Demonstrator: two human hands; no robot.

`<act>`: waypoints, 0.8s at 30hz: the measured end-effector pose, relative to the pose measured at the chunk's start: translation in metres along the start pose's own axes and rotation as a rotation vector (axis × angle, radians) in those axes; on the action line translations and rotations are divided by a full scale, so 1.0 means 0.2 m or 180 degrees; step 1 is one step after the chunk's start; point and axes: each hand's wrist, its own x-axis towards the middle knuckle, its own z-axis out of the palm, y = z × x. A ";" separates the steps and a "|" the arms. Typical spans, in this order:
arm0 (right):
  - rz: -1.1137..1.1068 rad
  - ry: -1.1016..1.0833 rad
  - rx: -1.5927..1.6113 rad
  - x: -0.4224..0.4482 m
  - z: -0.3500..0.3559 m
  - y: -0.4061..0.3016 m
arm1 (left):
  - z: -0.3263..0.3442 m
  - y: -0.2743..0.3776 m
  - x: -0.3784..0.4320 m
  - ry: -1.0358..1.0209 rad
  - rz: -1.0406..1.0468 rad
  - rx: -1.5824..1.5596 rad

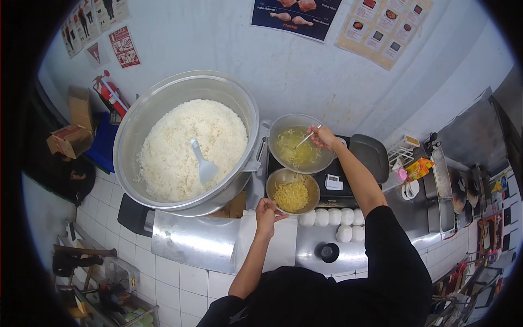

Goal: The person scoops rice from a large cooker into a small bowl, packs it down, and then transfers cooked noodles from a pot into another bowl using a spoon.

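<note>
My right hand [322, 137] grips a thin metal utensil [303, 141], its tip down in a metal pot [278, 157] of yellowish liquid with loose noodle strands. The utensil's head is too small to tell. Against the pot's near side, a metal bowl [314, 193] holds a heap of yellow noodles [291, 197]. Some strands hang between the pot's rim and the bowl. My left hand [266, 216] pinches the bowl's near left rim. The pot stands on a black stove [341, 196], with a small white digital timer [334, 182] at its front.
A huge metal pot [127, 151] of cooked rice [175, 143] with a rice paddle [206, 167] stands at left. White sheets [267, 249], several round white bundles [328, 216] and a black cup [329, 252] lie on the steel counter [196, 241]. A dark square pan [369, 157] sits right.
</note>
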 end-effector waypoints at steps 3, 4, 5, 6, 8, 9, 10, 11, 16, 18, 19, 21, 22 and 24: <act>0.0142 -0.0124 0.0428 -0.03 0.04 0.02 | 0.00 0.00 0.00 0.0040 -0.0002 0.0032; 0.0138 -0.0108 0.0442 -0.05 0.05 0.02 | 0.00 0.00 0.00 0.0027 -0.0010 0.0047; 0.0060 -0.0142 0.0529 -0.06 0.05 0.03 | 0.01 0.01 0.00 0.0042 -0.0020 -0.0018; -0.0021 -0.0179 0.0612 -0.08 0.05 0.03 | 0.01 0.01 0.00 0.0058 -0.0027 -0.0085; -0.0053 -0.0112 0.0780 -0.12 0.05 0.01 | 0.01 0.01 0.00 0.0028 -0.0016 -0.0067; -0.0077 -0.0058 0.0931 -0.13 0.04 0.00 | 0.01 0.01 0.00 0.0009 -0.0001 -0.0067; -0.0080 -0.0046 0.0938 -0.15 0.03 -0.02 | 0.01 0.01 0.00 -0.0002 -0.0007 -0.0059; -0.0111 -0.0003 0.1020 -0.17 0.01 -0.04 | 0.01 0.02 -0.01 0.0000 0.0020 -0.0066; -0.0229 0.0178 0.1195 -0.30 -0.10 -0.19 | 0.02 0.02 -0.01 -0.0017 0.0020 -0.0042; -0.0506 0.0234 0.1229 -0.36 -0.12 -0.26 | 0.02 0.01 0.00 0.0006 0.0016 -0.0060; -0.0510 0.0231 0.1230 -0.40 -0.12 -0.31 | 0.01 0.01 0.00 0.0006 0.0021 -0.0059; -0.0620 0.0369 0.1266 -0.47 -0.11 -0.41 | 0.01 0.00 0.00 0.0053 0.0024 -0.0027; -0.0629 0.0381 0.1272 -0.49 -0.14 -0.45 | 0.01 0.00 0.00 0.0039 0.0022 -0.0018; -0.0944 0.0370 0.1291 -0.53 -0.17 -0.52 | 0.01 -0.01 0.01 0.0012 0.0053 -0.0030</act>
